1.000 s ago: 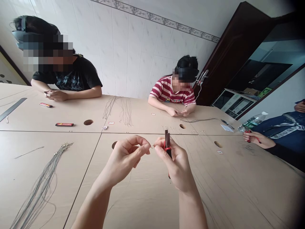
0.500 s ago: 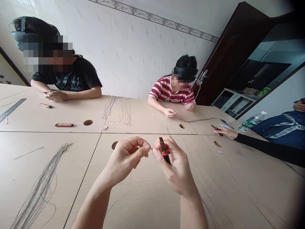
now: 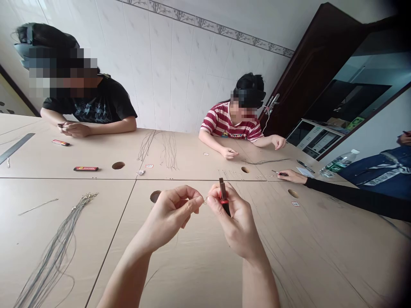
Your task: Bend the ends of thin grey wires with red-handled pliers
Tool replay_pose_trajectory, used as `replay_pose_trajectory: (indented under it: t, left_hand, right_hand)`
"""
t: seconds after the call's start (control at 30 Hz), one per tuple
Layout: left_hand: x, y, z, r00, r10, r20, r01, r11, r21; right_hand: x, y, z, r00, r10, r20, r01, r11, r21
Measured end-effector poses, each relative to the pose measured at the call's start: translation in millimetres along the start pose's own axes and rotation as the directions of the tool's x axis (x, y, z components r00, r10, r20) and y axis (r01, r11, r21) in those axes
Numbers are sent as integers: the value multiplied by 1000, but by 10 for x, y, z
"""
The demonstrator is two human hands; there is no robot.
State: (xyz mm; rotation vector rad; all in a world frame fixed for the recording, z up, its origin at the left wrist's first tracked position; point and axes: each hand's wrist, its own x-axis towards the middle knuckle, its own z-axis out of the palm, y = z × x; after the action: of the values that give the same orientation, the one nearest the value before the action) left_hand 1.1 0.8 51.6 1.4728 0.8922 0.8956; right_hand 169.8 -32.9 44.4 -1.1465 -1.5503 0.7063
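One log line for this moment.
left hand: pinches thin wire | right hand: grips red-handled pliers | hands meet above beige wooden table

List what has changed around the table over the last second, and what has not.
The person on the right reached a dark-sleeved hand out over the table. The person in the striped shirt moved one hand out sideways. The right hand still holds the small pliers, briefly tilted, now upright again. The left hand keeps pinching the thin wire; the wire bundle lies unmoved.
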Motion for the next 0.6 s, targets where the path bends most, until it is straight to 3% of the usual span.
replay_pose_trajectory:
  t: [0.17,0.33,0.6]
  left_hand:
    - [5,12,21,995,-15,-99,12,999,-32]
    - [6,-4,35,997,-5,-71,2,999,-43]
    - [3,-2,9,998,18,-55,-21,999,-40]
  right_hand:
    - [6,15,25,998,-50,-28,49,998,-36]
    - [15,16,51,998,-59,7,59,998,-37]
    - [-18,22,11,999,27,27,-28,999,17]
